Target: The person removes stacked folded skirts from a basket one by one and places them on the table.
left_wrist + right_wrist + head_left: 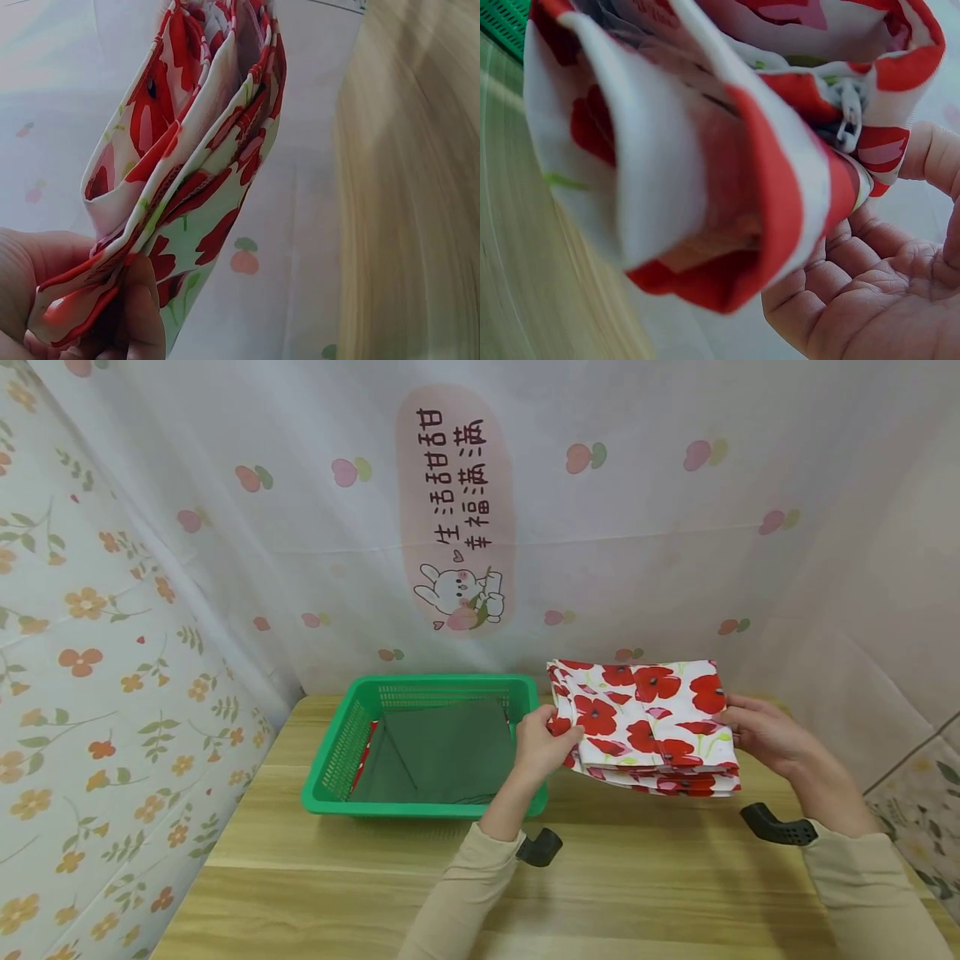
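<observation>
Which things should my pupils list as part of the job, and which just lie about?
Part of the job: left hand; right hand; folded white fabric with red flowers, held by both.

Probably just lying about: rectangular green plastic basket; dark green cloth inside it.

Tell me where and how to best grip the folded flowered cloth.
Likely best: pinch the flowered cloth by its opposite ends, from left and right, where the left hand and right hand hold it, taking all layers together, since its folded edges gape loosely.

Beige sleeves [467, 893], 2 black brackets [780, 828]
</observation>
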Demonstrator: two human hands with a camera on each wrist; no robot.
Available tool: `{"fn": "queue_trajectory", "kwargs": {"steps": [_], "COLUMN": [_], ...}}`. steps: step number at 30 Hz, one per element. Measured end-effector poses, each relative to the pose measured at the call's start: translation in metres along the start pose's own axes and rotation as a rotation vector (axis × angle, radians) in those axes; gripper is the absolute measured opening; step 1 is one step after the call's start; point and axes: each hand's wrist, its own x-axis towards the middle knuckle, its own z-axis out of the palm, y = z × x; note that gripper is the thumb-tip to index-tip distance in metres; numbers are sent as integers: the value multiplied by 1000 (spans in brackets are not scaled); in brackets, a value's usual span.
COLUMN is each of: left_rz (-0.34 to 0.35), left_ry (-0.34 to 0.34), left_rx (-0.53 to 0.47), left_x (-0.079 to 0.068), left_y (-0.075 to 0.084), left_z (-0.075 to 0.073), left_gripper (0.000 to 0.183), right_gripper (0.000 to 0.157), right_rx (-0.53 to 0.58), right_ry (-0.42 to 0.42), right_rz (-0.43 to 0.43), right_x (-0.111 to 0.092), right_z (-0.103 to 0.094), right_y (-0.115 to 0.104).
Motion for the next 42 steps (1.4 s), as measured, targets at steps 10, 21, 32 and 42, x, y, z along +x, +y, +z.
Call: {"fn": "queue_trajectory", "kwargs": {"steps": [10, 21, 32, 42], "left_rz": [23, 14, -45, -61], "left_ry": [46, 77, 99, 122], "left_rx": [2, 6, 38, 58], "left_x": [-5, -6, -9, -9], "left_y": [0, -7, -13, -22], "left_z": [17, 31, 44, 52], "left_gripper": [18, 17, 19, 19], "right_gripper": [28, 28, 22, 16], "right_rx": [32, 62, 74, 12], "right_ry": [1, 23, 45, 58], "right_rz": [4, 59, 136, 167], "right_x": [-5, -6, -6, -3], "right_z": [-11, -17, -19, -19], "right_y": [7, 17, 32, 40]}}
